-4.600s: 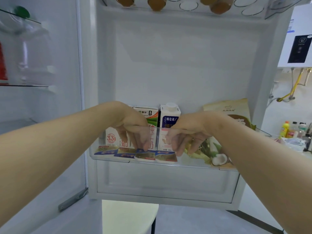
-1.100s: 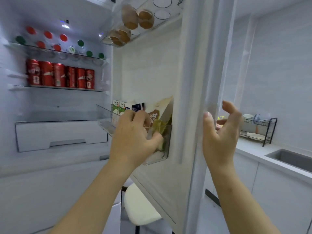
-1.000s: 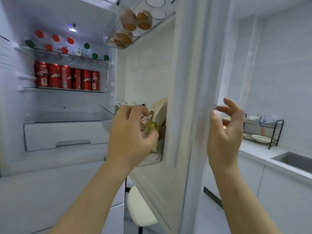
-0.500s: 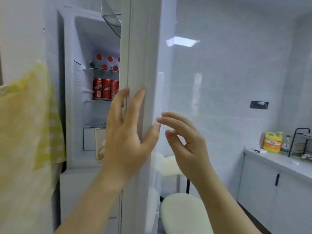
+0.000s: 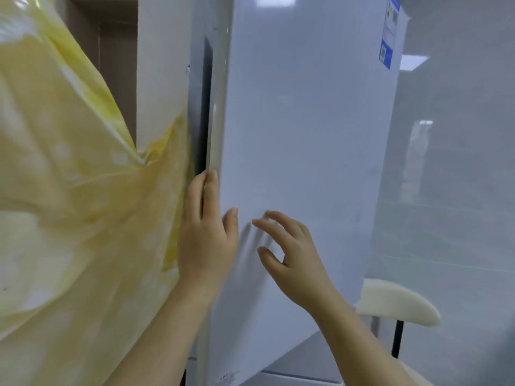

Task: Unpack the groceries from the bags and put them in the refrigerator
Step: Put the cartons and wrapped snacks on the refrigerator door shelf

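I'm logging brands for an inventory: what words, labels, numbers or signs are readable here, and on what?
Nothing reads clearly.
Blue-and-white sticker at the top corner of the white refrigerator door: print too blurred to read.
Small dark marks at the door's bottom edge: too small to read.
Translucent yellow plastic bag: no text visible.
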